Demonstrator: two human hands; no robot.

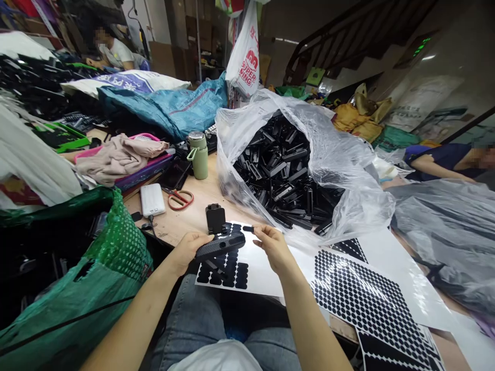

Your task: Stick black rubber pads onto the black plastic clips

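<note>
Grasping black carbon-textured plastic holder [221, 246] in left hand [192, 248], over white paper sticker sheet [263, 269] on pale wooden worktop [199, 208] | pinching small black sticker-like strip [247, 229] in right hand [274, 246] | apparently preparing application, likely needing careful alignment with holder

I sit at a pale, wood-coloured flat tabletop [214, 183], and beyond it, left of centre, I see a light grey, flat-faced wall section [158, 23], brown cardboard boxes [166, 59] in front of its lower part, and a slim grey upright pole [198, 41]. Ahead of me a dark, glossy wall [278, 20] catches a thin white streak of light, while to my right a dark brown, barred stair railing [340, 41] slopes upward, with small glowing green lights [421, 46] farther over.
</note>
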